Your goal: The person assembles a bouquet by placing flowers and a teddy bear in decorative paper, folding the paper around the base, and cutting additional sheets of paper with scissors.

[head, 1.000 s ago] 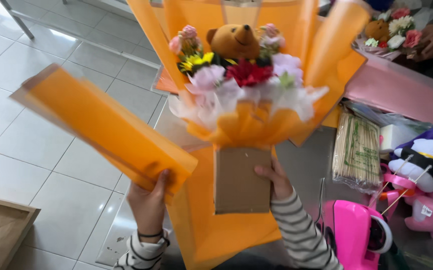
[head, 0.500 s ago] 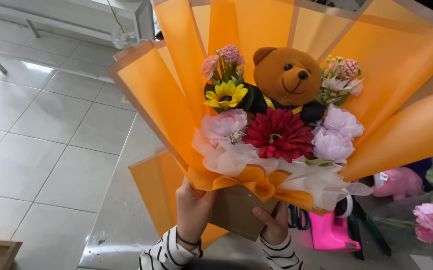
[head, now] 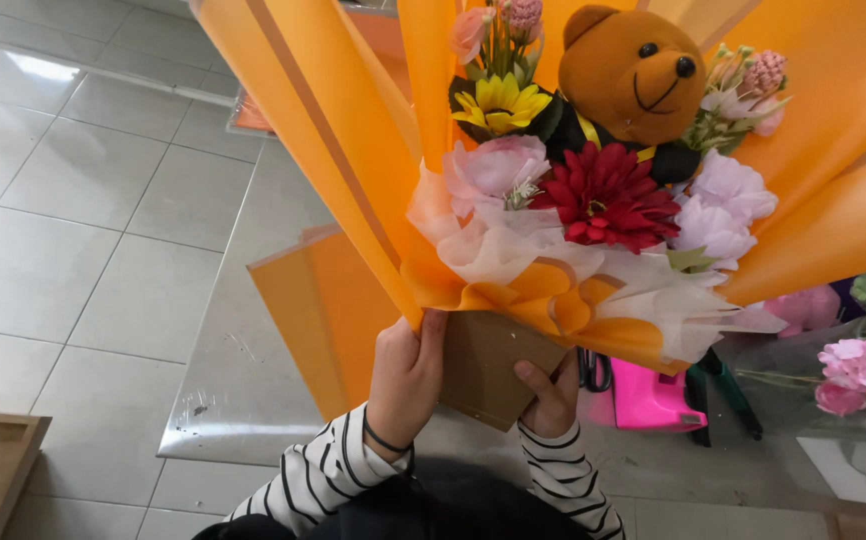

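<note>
Tiled floor bkgd; both hands' grip (head: 405, 378) (head: 551, 394) clenched on bouquet (head: 593, 190) base, blooms above.

Floor (head: 83, 200) open left; right blocked (pink box (head: 648, 398), flowers (head: 858, 370)).

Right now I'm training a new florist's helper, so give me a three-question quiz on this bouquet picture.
1. True or false: the left hand grips the orange wrapping paper.
2. Which flower lies right below the teddy bear? A red flower B blue C white
3. Fill in: the right hand touches the brown ____ base.

Key: 1 true; 2 A; 3 cardboard.
</note>
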